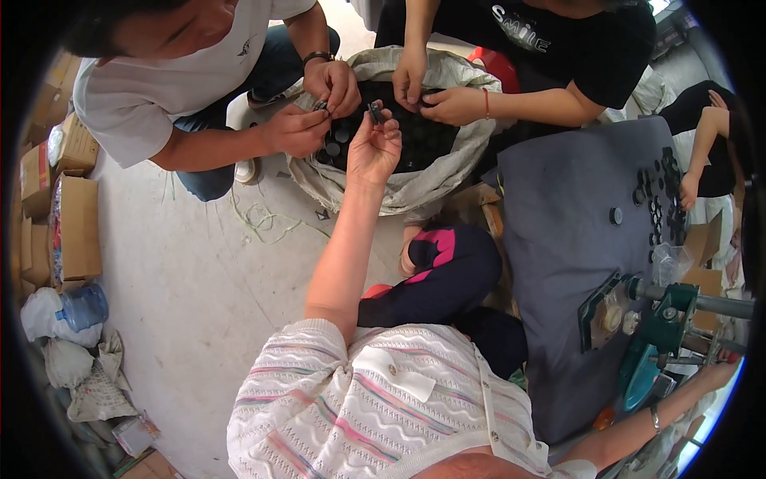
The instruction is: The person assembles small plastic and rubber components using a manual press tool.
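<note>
My left hand point(375, 148) is raised over a woven sack point(319, 188) filled with dark round caps point(423, 140). Its fingertips pinch a small dark cap point(375, 112). My right arm stretches far to the right, where my right hand point(716, 373) is closed around the red-ended lever point(729, 357) of a green hand press point(674, 319). Much of that hand is small and near the rim of the view. Across the sack, one person's hands point(315, 116) handle a small piece, and another person's hands point(435, 96) are over the caps.
A grey cloth-covered table point(558, 207) stands on my right, with several black caps point(658, 199) spread along its far side. Another person's hand point(689, 190) is by them. Cardboard boxes point(78, 227), a blue water jug point(83, 307) and bags point(68, 363) line the left.
</note>
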{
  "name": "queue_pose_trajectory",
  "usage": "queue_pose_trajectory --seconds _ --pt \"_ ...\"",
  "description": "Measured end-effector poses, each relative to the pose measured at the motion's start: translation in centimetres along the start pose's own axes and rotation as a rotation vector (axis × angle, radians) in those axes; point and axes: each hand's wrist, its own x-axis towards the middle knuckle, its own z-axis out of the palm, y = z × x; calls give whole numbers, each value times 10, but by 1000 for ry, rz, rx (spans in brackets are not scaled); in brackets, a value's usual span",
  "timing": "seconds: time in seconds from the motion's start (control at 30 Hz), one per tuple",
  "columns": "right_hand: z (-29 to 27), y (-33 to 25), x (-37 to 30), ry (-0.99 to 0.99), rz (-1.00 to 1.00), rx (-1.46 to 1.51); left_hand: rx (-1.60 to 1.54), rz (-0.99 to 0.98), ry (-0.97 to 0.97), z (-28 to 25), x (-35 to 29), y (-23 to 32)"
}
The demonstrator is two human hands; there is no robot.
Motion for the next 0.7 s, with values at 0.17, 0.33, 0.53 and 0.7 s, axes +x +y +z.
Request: queue_pose_trajectory --seconds 0.17,0.33,0.53,0.7 --pt "26 -22 -37 31 2 29 -1 39 30 -5 7 -3" --pt "32 -29 -43 46 -6 39 -39 43 29 -6 13 -8" --pt "16 -15 -16 11 49 50 -16 52 70 -4 17 -14" --pt "23 -19 -26 48 40 32 30 139 216 -14 19 -8"
